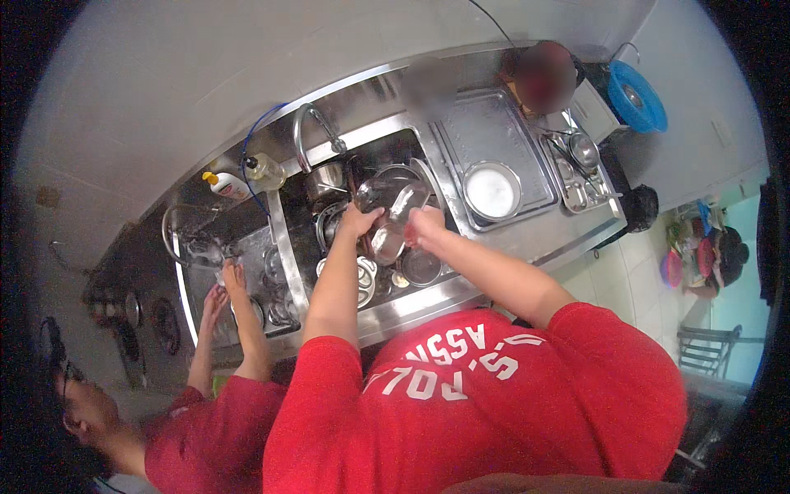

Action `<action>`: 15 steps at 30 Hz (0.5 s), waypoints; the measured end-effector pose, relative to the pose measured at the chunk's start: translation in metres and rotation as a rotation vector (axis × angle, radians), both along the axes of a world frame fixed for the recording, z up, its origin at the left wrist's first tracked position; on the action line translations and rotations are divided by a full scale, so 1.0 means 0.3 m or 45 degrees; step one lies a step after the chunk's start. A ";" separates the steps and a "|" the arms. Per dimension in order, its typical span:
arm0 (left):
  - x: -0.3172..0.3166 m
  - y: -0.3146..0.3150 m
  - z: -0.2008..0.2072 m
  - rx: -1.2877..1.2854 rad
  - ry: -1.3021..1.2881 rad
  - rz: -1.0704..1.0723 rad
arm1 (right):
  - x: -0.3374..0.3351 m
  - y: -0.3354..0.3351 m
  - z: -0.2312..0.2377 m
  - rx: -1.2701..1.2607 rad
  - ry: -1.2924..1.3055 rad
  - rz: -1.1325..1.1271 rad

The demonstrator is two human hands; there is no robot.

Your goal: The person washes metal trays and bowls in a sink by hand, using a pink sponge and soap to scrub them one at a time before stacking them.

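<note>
Over the sink (395, 317) I hold a clear, see-through container (387, 240) tilted between both hands. My left hand (360, 221) grips its near left side, thumb toward me. My right hand (425, 227) is closed on its right side, the fingertips partly hidden. A steel pot (326, 179) stands behind my left hand, close to the curved tap (301, 136). Below my hands, a white compartment plate (365, 284) and a round metal dish (421, 267) lie in the sink.
Right of the sink, a round pan with white contents (491, 191) sits on a steel tray (527, 140). Beyond are a utensil tray (576, 193) and blue basin (638, 97). At left, a co-worker's hands (226, 288) work in another sink, near a yellow-capped bottle (226, 185).
</note>
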State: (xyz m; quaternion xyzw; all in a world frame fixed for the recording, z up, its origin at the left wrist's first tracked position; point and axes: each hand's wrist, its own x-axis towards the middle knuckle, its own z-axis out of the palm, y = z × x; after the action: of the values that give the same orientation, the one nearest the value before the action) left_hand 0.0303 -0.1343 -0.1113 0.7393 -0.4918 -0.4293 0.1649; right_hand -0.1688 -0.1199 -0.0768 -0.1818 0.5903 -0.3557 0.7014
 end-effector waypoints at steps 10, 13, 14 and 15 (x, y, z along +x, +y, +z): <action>0.328 0.040 -0.289 -0.205 -0.400 -0.123 | 0.069 0.127 -0.255 0.228 -0.138 1.070; 0.348 0.072 -0.270 -0.205 -0.491 -0.125 | -0.012 0.142 -0.186 0.255 -0.092 1.145; 0.328 0.075 -0.270 -0.205 -0.512 -0.139 | -0.080 0.117 -0.169 0.219 -0.055 1.254; 0.306 0.077 -0.249 -0.211 -0.538 -0.143 | -0.157 0.084 -0.190 0.103 -0.108 1.186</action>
State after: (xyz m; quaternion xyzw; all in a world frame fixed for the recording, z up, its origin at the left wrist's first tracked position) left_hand 0.1222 -0.1112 -0.1860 0.7682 -0.5894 -0.2316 0.0940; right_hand -0.2159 -0.0946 -0.1338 -0.3852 0.4299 0.0132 0.8165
